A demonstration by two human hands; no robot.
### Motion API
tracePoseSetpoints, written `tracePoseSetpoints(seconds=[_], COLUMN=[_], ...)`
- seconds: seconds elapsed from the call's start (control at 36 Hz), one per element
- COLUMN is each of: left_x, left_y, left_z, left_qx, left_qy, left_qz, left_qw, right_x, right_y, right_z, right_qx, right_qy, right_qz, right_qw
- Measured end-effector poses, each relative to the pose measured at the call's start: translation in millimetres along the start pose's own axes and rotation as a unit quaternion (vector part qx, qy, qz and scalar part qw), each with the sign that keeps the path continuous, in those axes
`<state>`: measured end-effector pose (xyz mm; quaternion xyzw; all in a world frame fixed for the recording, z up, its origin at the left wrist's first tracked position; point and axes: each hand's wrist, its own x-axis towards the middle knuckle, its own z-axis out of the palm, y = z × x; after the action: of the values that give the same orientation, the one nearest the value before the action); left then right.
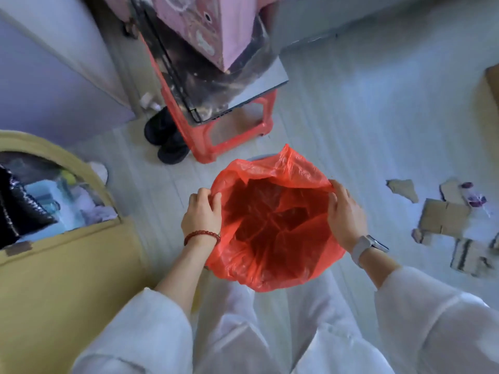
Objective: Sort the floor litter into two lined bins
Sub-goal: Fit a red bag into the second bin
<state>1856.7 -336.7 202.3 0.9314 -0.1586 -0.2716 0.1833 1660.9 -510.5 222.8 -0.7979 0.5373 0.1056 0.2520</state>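
A red plastic bag (272, 225) hangs open over a bin, of which only a pale sliver of rim (256, 158) shows at the far side. My left hand (201, 213) pinches the bag's left edge between thumb and fingers. My right hand (344, 211) grips the bag's right edge. The bag's mouth is spread wide between both hands and its inside looks empty. Litter lies on the floor to the right: torn cardboard pieces (442, 218) and purple scraps (476, 199).
A red plastic stool (218, 147) carrying a dark flat slab and a pink box stands just beyond the bag. Black shoes (164, 139) sit beside it. A yellow cardboard box (67, 265) full of items fills the left. Another box edge (490, 95) is at far right.
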Motion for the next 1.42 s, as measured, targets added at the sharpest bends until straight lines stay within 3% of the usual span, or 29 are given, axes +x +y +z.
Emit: tracePoseSetpoints(seconds=[0.17, 0.36, 0.53, 0.75, 1.17, 1.42], left_x=[-29, -78, -121, -148, -146, -162], left_y=[121, 254, 359, 488, 740, 904], left_z=[55, 143, 207, 274, 418, 520], left_qx=[0.078, 0.185, 0.254, 0.254, 0.224, 0.2], left_qy=[-0.088, -0.189, -0.203, -0.198, -0.276, -0.312], left_qz=[0.084, 0.186, 0.318, 0.457, 0.528, 0.596], left_qw=[0.99, 0.946, 0.891, 0.829, 0.771, 0.712], right_x=[-7, -18, -28, -33, 84, 158], right_y=[113, 257, 353, 435, 579, 685], right_z=[-44, -93, -135, -183, -293, -364], right_qx=[0.086, 0.158, 0.194, 0.258, 0.32, 0.338], right_qy=[0.045, 0.091, 0.141, 0.213, 0.252, 0.329], right_qz=[0.119, 0.212, 0.3, 0.385, 0.497, 0.527], right_qw=[0.988, 0.96, 0.923, 0.86, 0.766, 0.707])
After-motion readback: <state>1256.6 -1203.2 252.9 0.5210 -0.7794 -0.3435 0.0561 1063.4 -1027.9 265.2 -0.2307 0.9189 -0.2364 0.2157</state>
